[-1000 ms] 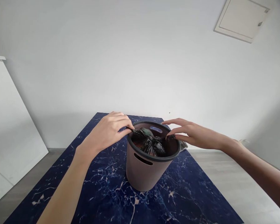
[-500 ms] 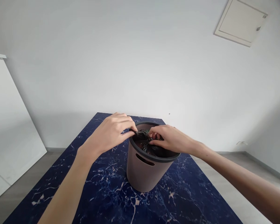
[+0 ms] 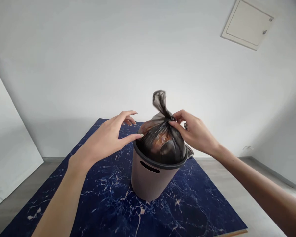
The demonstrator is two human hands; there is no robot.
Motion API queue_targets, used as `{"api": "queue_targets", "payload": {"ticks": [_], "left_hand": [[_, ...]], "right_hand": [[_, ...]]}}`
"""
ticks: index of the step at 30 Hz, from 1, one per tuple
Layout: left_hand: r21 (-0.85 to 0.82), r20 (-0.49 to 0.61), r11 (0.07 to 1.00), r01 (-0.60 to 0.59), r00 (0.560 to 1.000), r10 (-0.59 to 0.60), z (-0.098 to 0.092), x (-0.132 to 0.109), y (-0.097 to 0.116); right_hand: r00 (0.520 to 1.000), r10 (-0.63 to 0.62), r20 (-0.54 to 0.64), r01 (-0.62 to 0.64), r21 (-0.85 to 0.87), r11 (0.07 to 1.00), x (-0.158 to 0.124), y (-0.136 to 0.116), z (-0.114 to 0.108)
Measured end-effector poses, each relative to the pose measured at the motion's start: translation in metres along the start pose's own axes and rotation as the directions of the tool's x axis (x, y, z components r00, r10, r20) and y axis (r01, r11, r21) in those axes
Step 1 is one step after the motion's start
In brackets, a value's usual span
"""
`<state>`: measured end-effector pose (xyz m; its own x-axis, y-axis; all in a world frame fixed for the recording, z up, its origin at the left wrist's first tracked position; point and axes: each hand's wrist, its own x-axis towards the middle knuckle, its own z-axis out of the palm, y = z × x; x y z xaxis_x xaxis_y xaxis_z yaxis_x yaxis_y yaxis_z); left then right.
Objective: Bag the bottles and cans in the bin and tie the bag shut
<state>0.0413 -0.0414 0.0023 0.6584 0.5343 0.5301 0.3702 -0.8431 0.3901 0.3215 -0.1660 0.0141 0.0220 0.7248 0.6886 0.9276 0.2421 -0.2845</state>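
Observation:
A black, see-through garbage bag (image 3: 160, 143) bulges up out of a grey-brown trash can (image 3: 150, 184) with a dark rim. Its neck is knotted, and a loose end sticks up above the knot. My right hand (image 3: 191, 130) pinches the bag at the knot. To the left of the bag, my left hand (image 3: 113, 135) has its fingers spread, with the thumb tip at the can's rim by the bag's side; whether it touches cannot be made out. Brownish contents show dimly through the plastic.
The can stands on a dark blue marble-patterned table (image 3: 103, 204), whose far edge is near a pale wall (image 3: 93, 65). A white cabinet (image 3: 7, 138) stands at the left. A panel door (image 3: 248, 24) is set high on the wall at right.
The bag's knotted top has come up from inside the can to above its rim, lifted by my right hand. My left hand has let go of the plastic and spread its fingers.

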Motion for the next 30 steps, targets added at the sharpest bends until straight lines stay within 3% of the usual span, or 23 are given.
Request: {"api": "queue_targets", "payload": {"ticks": [4, 7, 11, 14, 17, 20, 24, 27, 30], "left_hand": [[0.037, -0.044, 0.999, 0.003, 0.999, -0.001, 0.001, -0.002, 0.007], [0.059, -0.032, 0.998, -0.022, 0.999, 0.024, 0.001, -0.003, 0.012], [0.061, 0.027, 0.993, -0.099, 0.995, 0.097, -0.002, -0.005, 0.018], [-0.004, 0.098, 0.988, -0.154, 0.983, 0.154, -0.003, -0.005, 0.023], [-0.085, 0.177, 0.971, -0.223, 0.956, 0.235, -0.003, -0.007, 0.028], [-0.130, 0.237, 0.947, -0.295, 0.918, 0.318, 0.002, -0.008, 0.033], [-0.108, 0.272, 0.922, -0.371, 0.881, 0.386, 0.013, -0.007, 0.042], [-0.080, 0.272, 0.894, -0.441, 0.853, 0.445, 0.022, -0.005, 0.046], [-0.051, 0.257, 0.877, -0.478, 0.842, 0.474, 0.027, -0.003, 0.047]], "right_hand": [[0.974, 0.035, -0.222, -0.022, 0.059, 0.998, 0.014, 0.012, -0.019], [0.916, 0.083, -0.393, -0.037, 0.123, 0.992, 0.015, 0.033, -0.041], [0.744, 0.136, -0.654, -0.004, 0.200, 0.980, -0.007, 0.068, -0.082], [0.623, 0.228, -0.748, 0.000, 0.292, 0.957, -0.037, 0.083, -0.110], [0.501, 0.383, -0.776, -0.088, 0.395, 0.915, -0.072, 0.089, -0.123], [0.452, 0.543, -0.708, -0.265, 0.474, 0.840, -0.112, 0.095, -0.116], [0.393, 0.702, -0.594, -0.475, 0.523, 0.708, -0.174, 0.120, -0.080], [0.359, 0.798, -0.483, -0.535, 0.594, 0.600, -0.217, 0.144, -0.044], [0.285, 0.894, -0.346, -0.503, 0.740, 0.447, -0.248, 0.164, -0.009]]}}
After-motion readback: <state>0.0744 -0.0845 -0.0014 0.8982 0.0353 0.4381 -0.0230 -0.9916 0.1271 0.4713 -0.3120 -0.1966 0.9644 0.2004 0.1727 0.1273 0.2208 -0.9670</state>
